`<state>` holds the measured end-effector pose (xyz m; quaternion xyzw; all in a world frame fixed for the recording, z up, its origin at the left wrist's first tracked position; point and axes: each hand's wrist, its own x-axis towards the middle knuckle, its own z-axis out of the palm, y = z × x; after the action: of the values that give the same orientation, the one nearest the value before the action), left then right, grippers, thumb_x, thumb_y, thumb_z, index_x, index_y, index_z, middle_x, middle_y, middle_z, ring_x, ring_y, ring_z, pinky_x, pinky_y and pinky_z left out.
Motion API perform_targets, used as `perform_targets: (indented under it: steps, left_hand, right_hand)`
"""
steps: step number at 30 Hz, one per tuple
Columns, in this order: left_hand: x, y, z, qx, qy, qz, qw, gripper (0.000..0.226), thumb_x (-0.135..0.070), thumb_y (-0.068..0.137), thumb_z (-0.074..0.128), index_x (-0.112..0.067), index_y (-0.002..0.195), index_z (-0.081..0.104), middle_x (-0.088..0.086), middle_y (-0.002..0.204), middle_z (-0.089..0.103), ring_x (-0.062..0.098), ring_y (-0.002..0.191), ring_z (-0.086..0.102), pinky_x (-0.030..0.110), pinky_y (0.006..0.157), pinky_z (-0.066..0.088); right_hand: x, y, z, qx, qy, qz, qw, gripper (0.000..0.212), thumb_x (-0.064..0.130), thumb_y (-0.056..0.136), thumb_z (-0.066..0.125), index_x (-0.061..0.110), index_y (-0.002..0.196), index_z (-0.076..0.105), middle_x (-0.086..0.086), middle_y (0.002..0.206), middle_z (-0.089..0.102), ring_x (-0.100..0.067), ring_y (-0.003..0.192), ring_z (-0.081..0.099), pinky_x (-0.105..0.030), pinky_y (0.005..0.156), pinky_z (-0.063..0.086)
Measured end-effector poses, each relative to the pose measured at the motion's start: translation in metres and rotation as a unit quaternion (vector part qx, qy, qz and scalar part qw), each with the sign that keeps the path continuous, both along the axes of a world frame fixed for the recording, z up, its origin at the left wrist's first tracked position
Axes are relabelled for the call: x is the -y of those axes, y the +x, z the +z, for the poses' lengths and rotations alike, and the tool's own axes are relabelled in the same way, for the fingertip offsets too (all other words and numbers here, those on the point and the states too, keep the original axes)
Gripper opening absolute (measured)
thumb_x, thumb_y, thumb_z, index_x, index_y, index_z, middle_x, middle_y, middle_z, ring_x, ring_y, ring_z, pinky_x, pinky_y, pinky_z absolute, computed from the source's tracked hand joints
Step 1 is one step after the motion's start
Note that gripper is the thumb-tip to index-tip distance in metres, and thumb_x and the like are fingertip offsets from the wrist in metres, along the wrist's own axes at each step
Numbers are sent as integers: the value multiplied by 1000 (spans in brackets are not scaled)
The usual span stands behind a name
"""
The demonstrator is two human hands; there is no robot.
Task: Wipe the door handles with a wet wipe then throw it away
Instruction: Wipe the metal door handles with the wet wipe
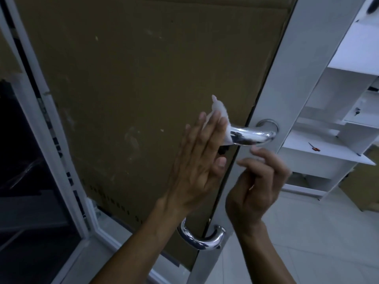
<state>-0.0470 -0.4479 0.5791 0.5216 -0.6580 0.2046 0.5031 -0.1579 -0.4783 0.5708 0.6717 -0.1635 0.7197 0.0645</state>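
Your left hand [196, 167] is pressing the white wet wipe [220, 117] with flat, extended fingers against the free end of the upper chrome door handle [252, 136]; the wipe is bunching over that end, and a corner of it is sticking up above your fingertips. Your right hand [256, 187] is hovering just below the handle, fingers loosely curled and grasping nothing. A second chrome handle [202, 238] is sitting lower on the grey door frame [303, 74]. Left of the frame, brown cardboard [133, 89] is covering the door panel. Far right, white shelves [332, 154] are standing, with a small orange-handled tool [313, 146] lying on one.
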Motion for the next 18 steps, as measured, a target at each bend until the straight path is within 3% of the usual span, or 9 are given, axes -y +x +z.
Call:
perform_targets:
  steps: [4,8,11,14,18]
  left_hand:
    - [-4,11,-41,-10,15,49,999,59,-38,102,16,-19,151,-11,-2,160,-15,22,150,-2,48,121,5]
    - [-3,11,-67,25,10,82,996,60,-39,103,20,-21,152,-11,-6,161,-16,17,149,-1,41,121,6]
    - [4,10,-57,69,5,110,992,60,-39,103,21,-21,152,-8,-6,161,-12,25,148,11,45,121,8]
    - [11,8,-42,119,-35,122,985,62,-35,103,27,-19,152,-7,-4,161,-14,25,148,3,51,120,7]
    - [11,13,-36,71,-47,102,991,65,-39,103,27,-20,152,-10,-5,161,-11,21,149,5,48,120,11]
  right_hand:
    - [6,-7,33,-19,-26,-47,998,15,16,101,39,12,108,52,-10,120,49,-26,115,48,-34,98,38]
    - [9,-4,48,-91,53,-46,993,31,15,97,38,14,123,55,-7,136,53,-23,135,38,-54,112,29]
    - [7,1,49,-124,88,-70,986,39,21,99,35,9,127,59,-9,140,53,-22,139,37,-47,119,19]
    - [9,4,51,-138,101,-96,981,43,27,101,31,10,128,60,-7,141,54,-20,139,38,-46,120,17]
    - [13,6,53,-154,101,-135,974,46,31,102,28,10,126,62,-7,137,58,-22,136,42,-46,118,21]
